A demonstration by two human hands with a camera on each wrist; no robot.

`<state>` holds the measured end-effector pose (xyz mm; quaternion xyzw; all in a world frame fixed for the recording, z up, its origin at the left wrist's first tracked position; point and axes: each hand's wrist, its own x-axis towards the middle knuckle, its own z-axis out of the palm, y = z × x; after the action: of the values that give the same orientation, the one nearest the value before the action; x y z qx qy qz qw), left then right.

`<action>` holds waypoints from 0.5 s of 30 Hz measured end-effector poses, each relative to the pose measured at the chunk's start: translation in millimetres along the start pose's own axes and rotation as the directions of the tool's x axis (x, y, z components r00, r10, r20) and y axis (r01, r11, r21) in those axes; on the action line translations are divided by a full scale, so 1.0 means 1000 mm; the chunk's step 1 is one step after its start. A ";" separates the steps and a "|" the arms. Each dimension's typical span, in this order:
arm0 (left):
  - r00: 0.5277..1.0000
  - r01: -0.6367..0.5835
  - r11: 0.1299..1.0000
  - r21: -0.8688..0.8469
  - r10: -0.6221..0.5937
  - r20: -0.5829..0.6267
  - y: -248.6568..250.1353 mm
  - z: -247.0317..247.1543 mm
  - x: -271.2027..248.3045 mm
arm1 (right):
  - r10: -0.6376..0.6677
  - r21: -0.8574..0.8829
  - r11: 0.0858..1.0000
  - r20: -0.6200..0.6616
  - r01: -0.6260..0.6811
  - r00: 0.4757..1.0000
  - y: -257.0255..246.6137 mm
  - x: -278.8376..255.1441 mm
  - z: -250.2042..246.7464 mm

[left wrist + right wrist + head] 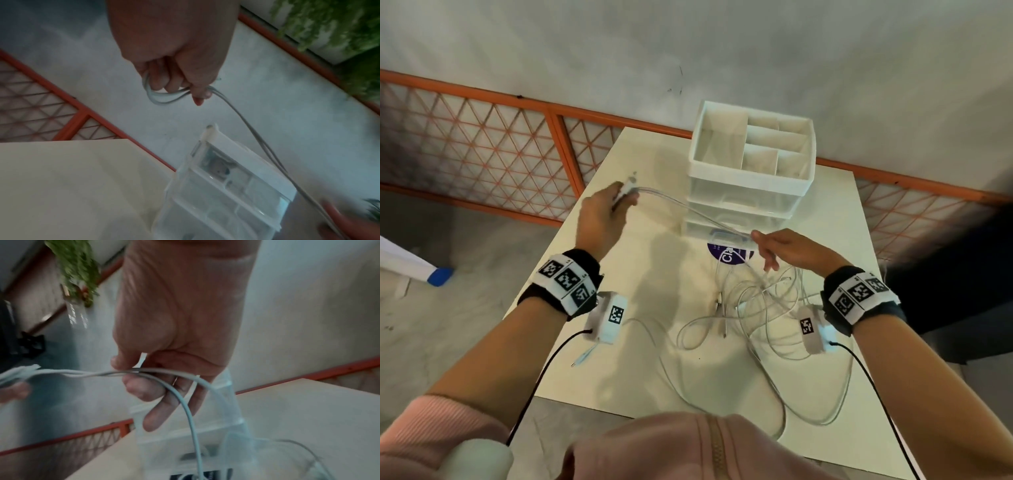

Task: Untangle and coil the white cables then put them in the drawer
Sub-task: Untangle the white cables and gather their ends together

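My left hand [616,202] is raised over the table's left side and grips folded loops of a white cable [164,99] in its fist. Two strands of that cable [688,210] stretch rightward to my right hand [765,240], which pinches them between thumb and forefinger [131,382] in front of the drawer unit. Below the right hand a tangle of white cables [763,308] lies on the cream table [602,359], with one strand hanging over the front edge. The white drawer unit [750,192] stands at the back of the table; its lowest drawer [698,229] looks slightly pulled out.
A divided organiser tray [753,144] tops the drawer unit. A purple round sticker [729,255] lies in front of it. An orange lattice railing [482,150] runs behind the table. Black sensor cords [541,373] trail from both wrists. Something dark [962,281] stands at the right.
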<state>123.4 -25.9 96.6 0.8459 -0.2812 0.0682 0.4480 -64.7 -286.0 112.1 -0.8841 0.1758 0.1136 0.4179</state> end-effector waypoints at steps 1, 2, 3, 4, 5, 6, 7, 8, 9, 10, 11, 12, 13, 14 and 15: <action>0.996 0.085 0.996 0.024 -0.084 -0.016 -0.005 -0.003 0.002 | 0.001 -0.005 1.000 -0.026 -0.001 1.000 0.006 -0.002 -0.003; 0.986 0.162 0.985 0.065 -0.163 0.017 -0.012 -0.005 0.004 | -0.011 0.002 1.000 -0.066 0.011 0.998 0.010 -0.004 -0.007; 0.970 0.215 0.968 0.127 -0.227 0.091 -0.017 -0.006 0.005 | -0.033 0.015 0.999 -0.114 0.035 0.993 0.010 -0.006 -0.010; 0.944 0.237 0.952 0.196 -0.273 0.186 -0.019 -0.005 0.004 | -0.054 0.009 0.998 -0.167 0.056 0.985 0.008 -0.007 -0.013; 0.915 0.231 0.940 0.252 -0.298 0.272 -0.017 -0.004 0.001 | -0.075 -0.024 0.997 -0.217 0.071 0.973 0.005 -0.008 -0.016; 0.897 0.205 0.940 0.274 -0.293 0.332 -0.014 -0.001 -0.003 | -0.098 -0.086 0.993 -0.249 0.079 0.963 -0.002 -0.007 -0.018; 0.891 0.183 0.954 0.239 -0.264 0.370 -0.008 0.003 -0.008 | -0.116 -0.158 0.984 -0.248 0.078 0.962 -0.008 -0.007 -0.019; 0.897 0.169 0.972 0.164 -0.220 0.383 0.000 0.008 -0.012 | -0.125 -0.220 0.973 -0.220 0.076 0.967 -0.016 -0.006 -0.019; 0.911 0.156 0.986 0.053 -0.164 0.378 0.012 0.014 -0.016 | -0.127 -0.263 0.962 -0.177 0.078 0.976 -0.022 -0.004 -0.016; 0.919 0.135 0.989 -0.054 -0.105 0.380 0.025 0.020 -0.020 | -0.128 -0.277 0.957 -0.127 0.089 0.984 -0.029 -0.003 -0.013; 0.917 0.105 0.985 -0.138 -0.042 0.397 0.039 0.027 -0.022 | -0.126 -0.264 0.959 -0.078 0.101 0.989 -0.038 -0.002 -0.008; 0.895 0.077 0.978 -0.195 0.019 0.446 0.051 0.034 -0.024 | -0.131 -0.234 0.965 -0.039 0.118 0.991 -0.046 -0.002 -0.004; 0.862 0.058 0.966 -0.250 0.078 0.502 0.063 0.040 -0.027 | -0.148 -0.193 0.971 -0.017 0.142 0.989 -0.055 -0.002 0.000; 0.824 0.065 0.955 -0.290 0.112 0.555 0.072 0.045 -0.029 | -0.170 -0.150 0.975 -0.013 0.166 0.985 -0.062 -0.002 0.002; 0.790 0.089 0.944 -0.319 0.128 0.600 0.080 0.047 -0.030 | -0.190 -0.122 0.975 -0.027 0.186 0.981 -0.067 -0.003 0.002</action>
<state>48.6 -85.9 115.7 0.7318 -0.4273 -0.2529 0.4668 -40.0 -243.7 158.6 -0.9220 0.0923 0.0668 0.3701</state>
